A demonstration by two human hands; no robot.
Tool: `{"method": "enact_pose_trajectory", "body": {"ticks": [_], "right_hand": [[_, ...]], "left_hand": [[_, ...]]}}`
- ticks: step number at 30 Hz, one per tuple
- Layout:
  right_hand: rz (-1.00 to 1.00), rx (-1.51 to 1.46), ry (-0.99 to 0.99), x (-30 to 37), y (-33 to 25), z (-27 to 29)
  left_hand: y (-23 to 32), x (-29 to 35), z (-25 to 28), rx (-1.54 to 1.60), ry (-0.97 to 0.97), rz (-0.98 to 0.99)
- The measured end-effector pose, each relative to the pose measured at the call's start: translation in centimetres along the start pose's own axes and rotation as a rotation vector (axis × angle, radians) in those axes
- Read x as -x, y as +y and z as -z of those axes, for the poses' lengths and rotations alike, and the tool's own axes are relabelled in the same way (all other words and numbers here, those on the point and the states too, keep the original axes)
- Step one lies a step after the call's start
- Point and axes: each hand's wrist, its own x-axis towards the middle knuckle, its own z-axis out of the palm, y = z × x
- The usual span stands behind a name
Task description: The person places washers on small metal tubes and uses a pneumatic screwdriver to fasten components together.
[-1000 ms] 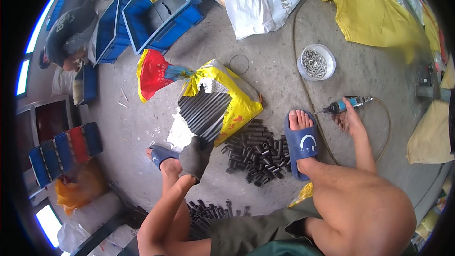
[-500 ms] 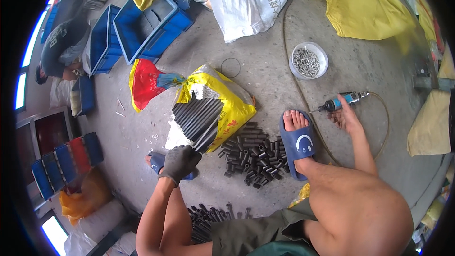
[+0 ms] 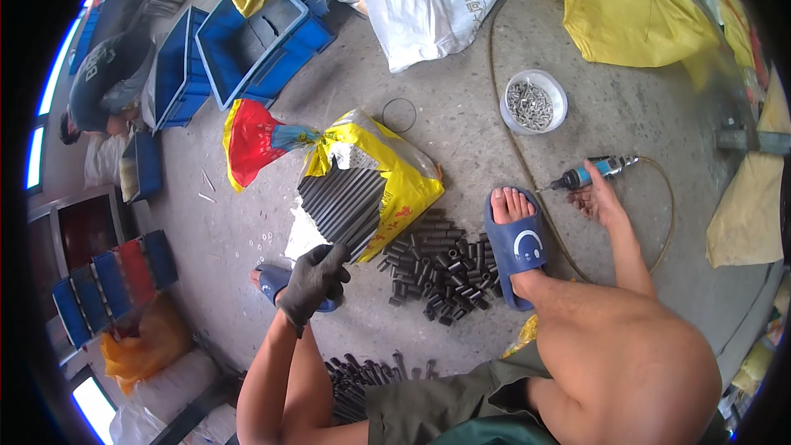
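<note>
My left hand [image 3: 315, 284], in a dark grey glove, is curled at the near edge of a torn yellow bag [image 3: 418, 185]. Inside the tear lie long dark rods [image 3: 342, 206] in a row. Whatever is within the gloved fingers, if anything, is hidden. My bare right hand [image 3: 603, 198] is wrapped round a blue and black air-powered hand tool [image 3: 589, 175], whose thin bit points left toward my foot. Beside the bag, between my feet, is a heap of short black tubes [image 3: 449, 276]. Longer dark rods [image 3: 362, 383] lie below, by my legs.
A white tub [image 3: 557, 119] of small metal pieces stands beyond the tool. An air hose [image 3: 515, 144] runs across the floor. Blue crates [image 3: 284, 53], a white sack [image 3: 428, 8] and a yellow sack [image 3: 626, 16] lie farther off. Another person [image 3: 111, 82] bends over at the left.
The pale rods that stuck out from my gloved left hand toward the bag no longer show. That hand has turned and curled. My right hand and the tool have hardly moved.
</note>
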Motion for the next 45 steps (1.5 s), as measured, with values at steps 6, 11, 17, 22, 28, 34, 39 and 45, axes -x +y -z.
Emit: {"method": "enact_pose_trajectory", "body": {"ticks": [6, 11, 17, 22, 28, 34, 39, 45], "right_hand": [[0.016, -0.026, 0.001, 0.2, 0.2, -0.4], [-0.006, 0.214, 0.068, 1.8, -1.2, 0.1], [0.808, 1.005, 0.461, 10.4, -6.9, -8.5], [1.187, 1.399, -0.075, 8.9, -1.4, -17.6], [1.541, 1.251, -0.251, 5.2, 3.1, -23.8], [1.454, 1.344, -0.227, 3.6, 6.7, -27.4], [1.505, 1.441, -0.027, 2.4, 8.0, -27.8], [1.407, 1.837, 0.103, 4.8, 8.3, -32.4]], "left_hand": [[0.2, 0.3, -0.8, -0.087, 0.252, -0.225], [3.1, 3.7, 2.1, -0.317, 0.358, -0.430], [11.3, 10.3, -0.4, -0.401, 0.334, -0.868], [16.5, 3.3, -9.1, -0.851, 0.415, -1.015], [18.2, -4.7, -16.2, -1.007, 0.194, -0.897], [14.9, -8.1, -16.1, -0.557, 0.106, -0.930], [14.3, -9.1, -17.2, -0.298, 0.043, -0.914], [13.4, -10.8, -14.6, -0.387, 0.217, -1.056]]}}
